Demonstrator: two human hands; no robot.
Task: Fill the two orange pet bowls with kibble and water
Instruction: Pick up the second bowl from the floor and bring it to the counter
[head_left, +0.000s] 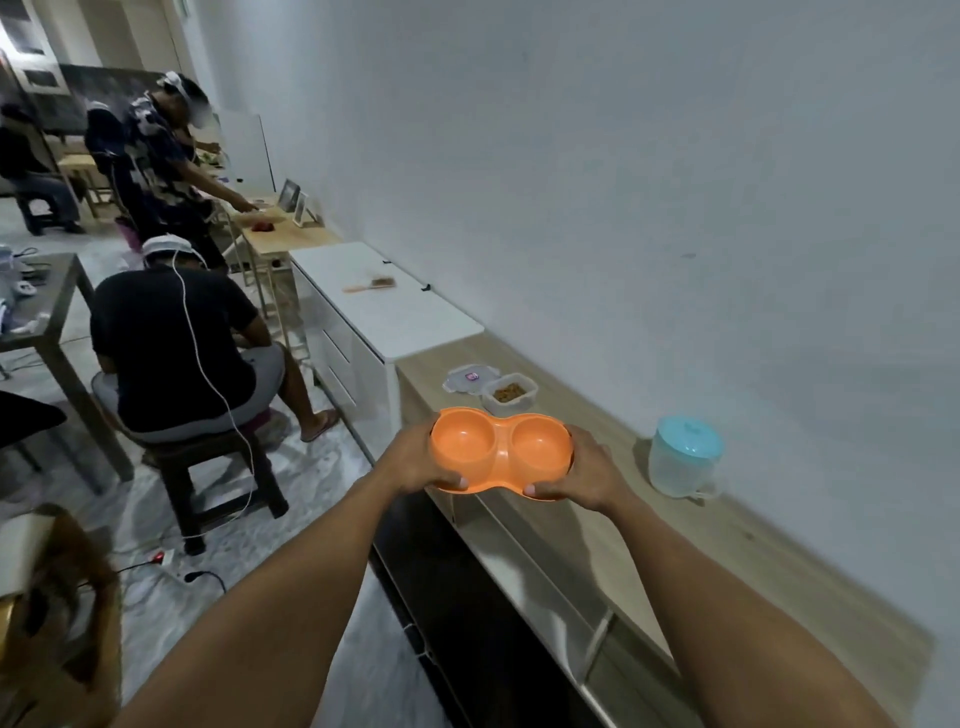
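Observation:
An orange double pet bowl (500, 448) with two round wells, both showing nothing inside, is held over the front edge of a low wooden shelf (613, 525). My left hand (415, 457) grips its left end and my right hand (587, 473) grips its right end, thumbs on the near rim. Just beyond it stands a clear tub of brown kibble (509, 393), open, with its lid (470, 378) lying beside it. A translucent water jug with a blue lid (684, 457) stands to the right on the shelf.
A white cabinet (384, 312) with a brush (370, 284) on top adjoins the shelf. A person sits on a stool (208, 467) to the left, another stands further back at a wooden table. Cables and a power strip (163, 558) lie on the floor.

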